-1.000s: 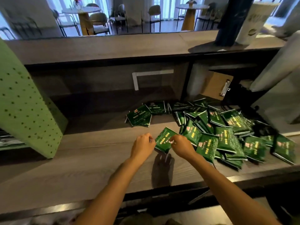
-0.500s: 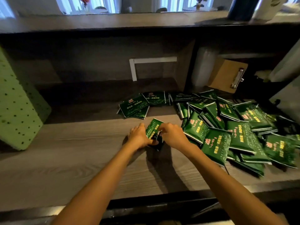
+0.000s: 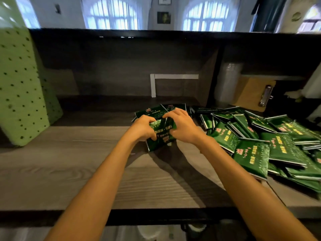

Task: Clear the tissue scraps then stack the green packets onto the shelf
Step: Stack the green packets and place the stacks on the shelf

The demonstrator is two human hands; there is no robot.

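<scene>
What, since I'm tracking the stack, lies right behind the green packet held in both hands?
A small group of green packets lies flat on the shelf behind the held packet. The left hand and right hand cover part of it, so its count is hidden.

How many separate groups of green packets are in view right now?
3: a bundle gripped between left hand and right hand; a small stack just behind the hands; the big loose pile at right. Packets underneath may be hidden.
</scene>
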